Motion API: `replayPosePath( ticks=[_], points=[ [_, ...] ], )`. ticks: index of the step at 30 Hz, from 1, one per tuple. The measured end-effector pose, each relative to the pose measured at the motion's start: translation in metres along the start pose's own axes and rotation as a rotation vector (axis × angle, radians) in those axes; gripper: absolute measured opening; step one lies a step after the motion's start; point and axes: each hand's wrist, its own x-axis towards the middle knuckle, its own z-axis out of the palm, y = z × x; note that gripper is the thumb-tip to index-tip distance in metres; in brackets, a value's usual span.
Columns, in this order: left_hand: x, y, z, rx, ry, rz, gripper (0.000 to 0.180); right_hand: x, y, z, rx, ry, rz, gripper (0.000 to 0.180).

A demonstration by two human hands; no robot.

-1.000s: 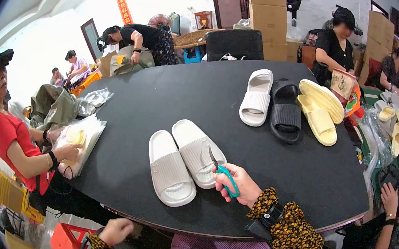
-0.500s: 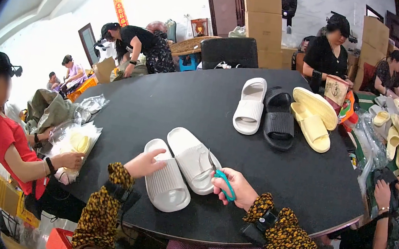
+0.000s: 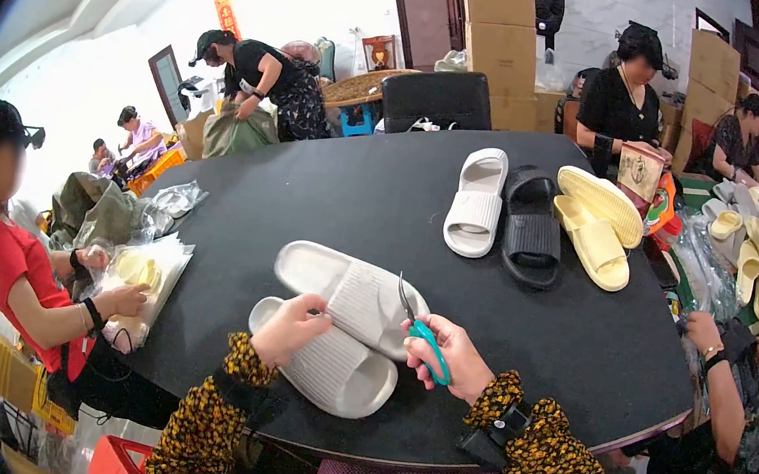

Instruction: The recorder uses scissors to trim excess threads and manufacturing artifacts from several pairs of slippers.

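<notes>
Two white slide slippers lie side by side on the black table, their toe openings toward the right. My left hand (image 3: 289,332) rests over the near white slipper (image 3: 338,379). Its thumb and fingers close at the far edge of that slipper's ribbed strap; the exact grip is partly hidden. The far white slipper (image 3: 371,307) lies just beyond, against the near one. In my right hand (image 3: 459,361) is a pair of teal-handled scissors (image 3: 428,347), their thin blades pointing up and away beside the far slipper's toe end.
A white slipper (image 3: 476,201), a black slipper (image 3: 532,227) and a pale yellow pair (image 3: 595,244) stand farther back on the table (image 3: 309,191). At the left, a person in red handles clear bags (image 3: 171,273). More slippers and plastic cover a green table (image 3: 702,196) at the right.
The white slippers have turned so that their toe ends point more to the right. My left hand has moved slightly right and its fingers have closed. The scissors stay in my right hand.
</notes>
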Motion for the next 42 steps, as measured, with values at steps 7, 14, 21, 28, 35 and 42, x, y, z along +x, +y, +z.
replayPosePath(
  ticks=[7, 14, 21, 28, 35, 42],
  points=[
    [-0.039, 0.007, 0.0, -0.511, 0.316, 0.125, 0.034, -0.004, -0.005, 0.005, -0.155, -0.076, -0.211, 0.041],
    [-0.055, 0.013, 0.014, -0.67, 0.415, 0.201, 0.044, -0.002, 0.012, 0.009, -0.768, -0.058, -0.312, 0.047],
    [-0.051, 0.013, 0.027, -0.638, 0.398, 0.205, 0.051, -0.002, 0.016, 0.01, -0.8, -0.023, -0.316, 0.041],
    [-0.052, 0.023, 0.04, -0.638, 0.347, 0.214, 0.049, 0.004, 0.027, 0.008, -0.764, -0.026, -0.362, 0.038],
    [-0.052, 0.016, 0.041, -0.569, 0.311, 0.219, 0.047, 0.0, 0.018, 0.009, -0.759, 0.09, -0.446, 0.037],
    [-0.066, 0.023, 0.046, -0.467, 0.247, 0.249, 0.043, -0.007, -0.001, 0.005, -0.894, 0.215, -0.434, 0.045]
  ],
)
